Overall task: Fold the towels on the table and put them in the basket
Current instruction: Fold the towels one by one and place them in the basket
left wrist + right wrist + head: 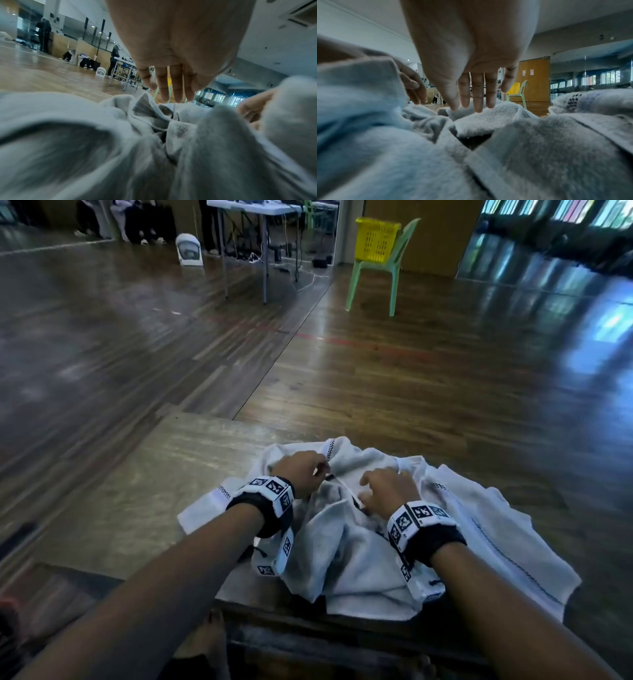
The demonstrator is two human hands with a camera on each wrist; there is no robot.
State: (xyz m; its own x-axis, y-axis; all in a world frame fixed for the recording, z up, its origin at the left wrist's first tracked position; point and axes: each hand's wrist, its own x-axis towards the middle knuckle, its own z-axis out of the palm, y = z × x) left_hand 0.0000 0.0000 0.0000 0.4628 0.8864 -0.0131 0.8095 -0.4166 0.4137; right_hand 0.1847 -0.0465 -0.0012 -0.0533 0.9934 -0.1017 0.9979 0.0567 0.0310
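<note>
Towels: crumpled white heap on the wooden table, lower centre of frame. Our left hand and right hand rest over it, fingers loosely extended, gripping nothing. Yellow basket sits on a green chair, upper right.

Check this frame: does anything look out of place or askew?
Yes. The towels lie in a crumpled heap, one edge hanging off the table's right side. The basket sits on a green chair far across the floor. The left hand and right hand reach into the heap.
</note>
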